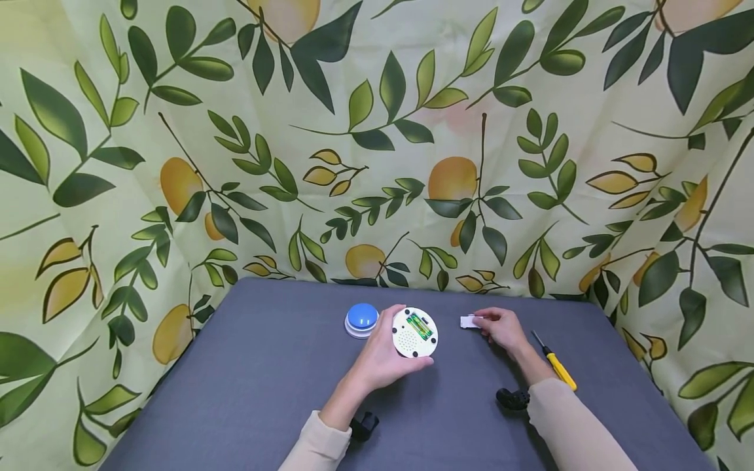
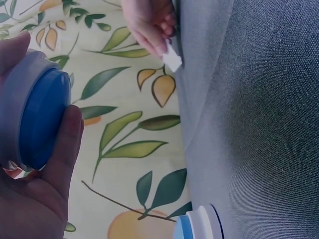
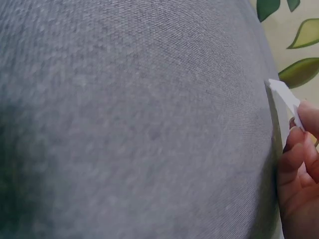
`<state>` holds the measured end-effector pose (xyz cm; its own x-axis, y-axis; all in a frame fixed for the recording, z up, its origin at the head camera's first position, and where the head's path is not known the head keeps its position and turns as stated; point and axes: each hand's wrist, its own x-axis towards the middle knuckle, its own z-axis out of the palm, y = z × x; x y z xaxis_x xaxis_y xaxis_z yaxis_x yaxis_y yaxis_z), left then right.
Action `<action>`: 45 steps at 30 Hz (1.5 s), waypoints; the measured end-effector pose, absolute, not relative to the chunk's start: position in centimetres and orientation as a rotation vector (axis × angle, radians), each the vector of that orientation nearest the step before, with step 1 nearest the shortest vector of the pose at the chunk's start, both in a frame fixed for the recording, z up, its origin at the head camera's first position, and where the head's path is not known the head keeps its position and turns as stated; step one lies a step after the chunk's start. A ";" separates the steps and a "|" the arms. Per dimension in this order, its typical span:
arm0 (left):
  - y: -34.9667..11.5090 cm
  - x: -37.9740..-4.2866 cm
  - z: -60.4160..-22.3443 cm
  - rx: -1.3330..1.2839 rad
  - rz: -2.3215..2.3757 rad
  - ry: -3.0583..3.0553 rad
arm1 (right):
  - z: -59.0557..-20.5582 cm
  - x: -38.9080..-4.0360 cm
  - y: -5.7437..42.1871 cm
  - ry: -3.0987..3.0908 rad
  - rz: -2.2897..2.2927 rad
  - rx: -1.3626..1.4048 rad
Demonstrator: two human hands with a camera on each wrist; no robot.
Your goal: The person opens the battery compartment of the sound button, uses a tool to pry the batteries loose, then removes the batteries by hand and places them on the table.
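My left hand [image 1: 377, 360] grips a round white push-button device [image 1: 406, 341] by its rim, its underside turned toward me. Green batteries [image 1: 420, 326] lie in its uncovered compartment, with black feet and a patch of small holes around it. The left wrist view shows its blue dome [image 2: 45, 117] facing away from the head camera. Off to the right, my right hand [image 1: 501, 330] pinches a small white battery cover [image 1: 469, 321] between thumb and fingers, close over the table. That cover [image 2: 172, 59] also appears at the top of the left wrist view.
A second blue-domed button [image 1: 362, 317] stands on the grey table [image 1: 247, 379], just behind and left of the left hand. A yellow-handled screwdriver [image 1: 559, 368] lies right of the right forearm. Leaf-patterned cloth [image 1: 389, 163] hangs along the back and sides.
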<state>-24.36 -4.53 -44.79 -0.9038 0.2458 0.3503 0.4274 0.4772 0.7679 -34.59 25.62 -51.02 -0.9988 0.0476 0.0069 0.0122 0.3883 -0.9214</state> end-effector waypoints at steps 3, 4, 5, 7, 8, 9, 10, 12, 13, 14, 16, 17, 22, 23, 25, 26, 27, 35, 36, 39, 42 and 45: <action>-4.6 -24.4 -44.8 -0.589 -1.390 -2.530 | -51.0 -34.8 25.4 -2.651 1.590 0.002; -4.6 -24.4 -44.8 -0.592 -1.387 -2.531 | -51.0 -34.8 25.4 -2.664 1.542 0.020; -4.6 -24.4 -44.8 -0.595 -1.387 -2.532 | -51.0 -34.9 25.3 -2.674 1.494 0.035; -4.5 -24.4 -44.8 -0.596 -1.386 -2.537 | -51.1 -34.9 25.2 -2.696 1.397 0.063; -4.5 -24.3 -44.8 -0.595 -1.388 -2.539 | -51.1 -34.9 25.1 -2.707 1.356 0.061; -4.5 -24.3 -44.8 -0.594 -1.391 -2.540 | -51.1 -34.9 25.1 -2.717 1.317 0.057; -4.5 -24.3 -44.8 -0.593 -1.392 -2.543 | -51.2 -34.8 25.1 -2.730 1.273 0.055; -4.5 -24.2 -44.8 -0.590 -1.391 -2.551 | -51.1 -34.7 25.0 -2.744 1.200 0.068; -4.5 -24.2 -44.8 -0.589 -1.388 -2.554 | -51.1 -34.7 24.9 -2.749 1.172 0.073; -4.5 -24.2 -44.8 -0.589 -1.386 -2.555 | -51.1 -34.7 24.9 -2.755 1.143 0.072; -4.4 -24.1 -44.7 -0.589 -1.380 -2.559 | -51.0 -34.6 24.9 -2.771 1.095 0.069; -4.4 -24.1 -44.8 -0.592 -1.380 -2.558 | -50.9 -34.5 24.9 -2.779 1.082 0.068; -4.3 -24.2 -44.9 -0.601 -1.382 -2.552 | -50.8 -34.2 25.1 -2.809 1.042 0.050; -4.3 -24.2 -44.9 -0.602 -1.380 -2.551 | -50.7 -34.1 25.2 -2.809 1.039 0.048; -4.4 -24.2 -44.9 -0.605 -1.376 -2.548 | -50.7 -34.0 25.3 -2.805 1.029 0.053; -4.4 -24.3 -45.0 -0.606 -1.374 -2.547 | -50.7 -33.9 25.4 -2.802 1.022 0.054; -4.4 -24.3 -45.0 -0.607 -1.374 -2.546 | -50.6 -33.8 25.5 -2.798 1.017 0.060; -4.7 -24.5 -45.1 -0.607 -1.386 -2.531 | -49.6 -32.6 26.0 -2.766 0.945 0.176; -4.7 -24.5 -45.1 -0.609 -1.386 -2.530 | -49.4 -32.3 26.0 -2.765 0.928 0.192; -4.7 -24.5 -45.1 -0.617 -1.385 -2.526 | -48.8 -31.5 26.2 -2.758 0.881 0.229; -4.8 -24.5 -45.1 -0.616 -1.386 -2.525 | -48.4 -30.8 26.2 -2.750 0.821 0.263; -4.7 -24.5 -45.0 -0.608 -1.387 -2.531 | -48.1 -30.1 26.4 -2.754 0.752 0.288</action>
<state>-24.48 -4.74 -44.99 -0.8973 0.2609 0.3562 0.4406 0.4773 0.7603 -30.09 26.42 -48.15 -0.9435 -0.1184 0.3095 -0.2592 0.8455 -0.4667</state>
